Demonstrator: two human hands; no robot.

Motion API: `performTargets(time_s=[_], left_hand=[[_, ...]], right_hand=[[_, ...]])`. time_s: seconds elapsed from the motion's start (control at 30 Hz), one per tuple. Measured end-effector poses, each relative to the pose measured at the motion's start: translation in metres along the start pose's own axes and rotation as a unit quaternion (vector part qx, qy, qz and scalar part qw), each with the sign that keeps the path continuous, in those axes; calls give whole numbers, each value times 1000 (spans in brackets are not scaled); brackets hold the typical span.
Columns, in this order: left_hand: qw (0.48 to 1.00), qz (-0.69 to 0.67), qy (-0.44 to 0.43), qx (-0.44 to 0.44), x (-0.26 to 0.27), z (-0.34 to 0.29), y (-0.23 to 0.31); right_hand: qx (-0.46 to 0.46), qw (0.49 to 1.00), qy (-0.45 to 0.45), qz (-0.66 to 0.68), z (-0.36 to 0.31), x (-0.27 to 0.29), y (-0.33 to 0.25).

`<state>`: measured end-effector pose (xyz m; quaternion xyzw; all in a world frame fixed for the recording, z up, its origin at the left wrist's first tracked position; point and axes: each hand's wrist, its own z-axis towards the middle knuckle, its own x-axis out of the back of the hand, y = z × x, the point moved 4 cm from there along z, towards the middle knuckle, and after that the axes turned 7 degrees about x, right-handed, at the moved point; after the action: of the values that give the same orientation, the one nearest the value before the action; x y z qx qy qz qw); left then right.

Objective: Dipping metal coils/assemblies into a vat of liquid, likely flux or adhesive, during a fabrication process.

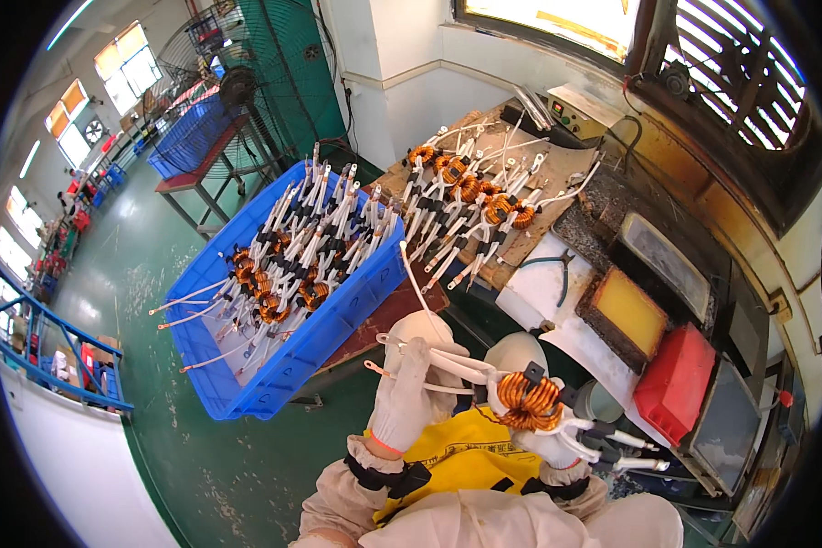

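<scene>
I hold a toroidal coil (530, 403) wound with copper wire, its white-sleeved leads (457, 363) ending in metal lugs. My left hand (402, 397), in a white glove, is closed round the leads on the coil's left side. My right hand (550, 445), also gloved, grips the coil's right side from beneath; the coil and leads hide part of its fingers. Black sleeves and bare lug ends stick out to the right of it. Many similar coils (274, 306) lie heaped in a blue plastic crate (247, 402) to my left.
More coils (470, 187) lie on a cardboard-covered bench (530, 247) ahead. Pliers (563, 274) rest on its white sheet. A yellow-filled tray (628, 315), a red bin (676, 384) and a grey panel (723, 425) stand at right. A large fan (237, 87) stands behind the crate.
</scene>
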<state>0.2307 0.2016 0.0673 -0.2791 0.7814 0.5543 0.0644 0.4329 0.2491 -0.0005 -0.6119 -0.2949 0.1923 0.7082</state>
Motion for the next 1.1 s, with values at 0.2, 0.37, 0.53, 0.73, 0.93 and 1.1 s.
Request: performTargets(time_s=[0.2, 0.37, 0.53, 0.73, 0.93, 1.1], left_hand=[[985, -169, -28, 18, 8, 10, -16], [961, 82, -263, -11, 26, 2, -15], [980, -87, -88, 153, 43, 70, -38], [926, -349, -132, 63, 68, 104, -21], [941, -328, -75, 47, 58, 110, 2], [957, -266, -106, 51, 42, 113, 1]], right_hand=[[-23, 977, 81, 195, -3, -1, -3], [44, 978, 48, 196, -3, 17, 51], [35, 896, 127, 424, 5, 6, -45], [81, 862, 262, 426, -17, 11, -59], [78, 855, 285, 426, -61, 17, -61], [55, 842, 325, 426, -72, 13, -82]])
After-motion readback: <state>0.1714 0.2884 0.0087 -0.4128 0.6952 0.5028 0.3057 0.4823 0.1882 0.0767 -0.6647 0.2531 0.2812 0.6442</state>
